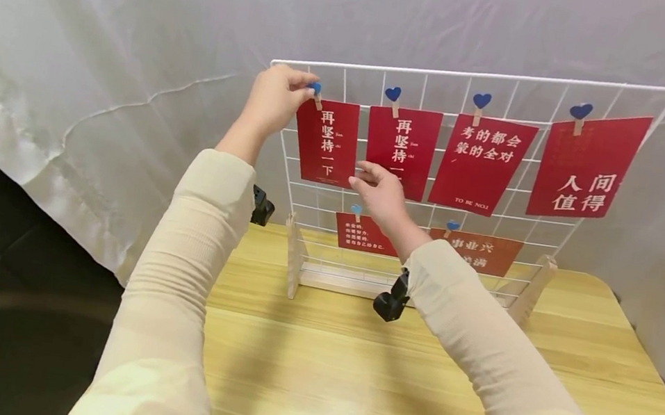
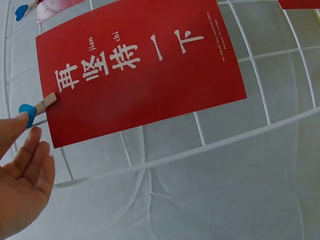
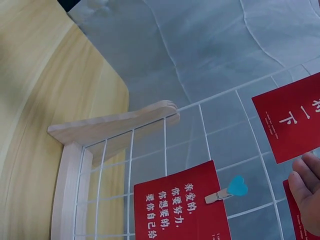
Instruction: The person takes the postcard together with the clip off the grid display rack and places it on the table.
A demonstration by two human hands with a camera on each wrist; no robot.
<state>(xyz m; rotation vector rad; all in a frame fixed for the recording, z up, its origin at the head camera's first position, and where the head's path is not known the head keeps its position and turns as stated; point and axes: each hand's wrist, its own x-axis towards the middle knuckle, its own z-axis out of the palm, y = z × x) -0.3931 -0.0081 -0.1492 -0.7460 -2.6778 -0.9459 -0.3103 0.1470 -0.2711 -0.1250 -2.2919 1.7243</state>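
Two hands work at the upper left corner of the white wire grid (image 1: pixel 513 78), which stands upright on the wooden table (image 1: pixel 348 378): the left hand (image 1: pixel 274 98) pinches the blue heart clothespin (image 1: pixel 316 91) that fastens the leftmost red card (image 1: pixel 325 142) to the grid's top row. The card hangs straight down from that pin, long axis vertical, so it lies below and just right of the left fingertips. The right hand (image 1: pixel 379 196), fingers relaxed and apart, touches the card's lower right corner from below.
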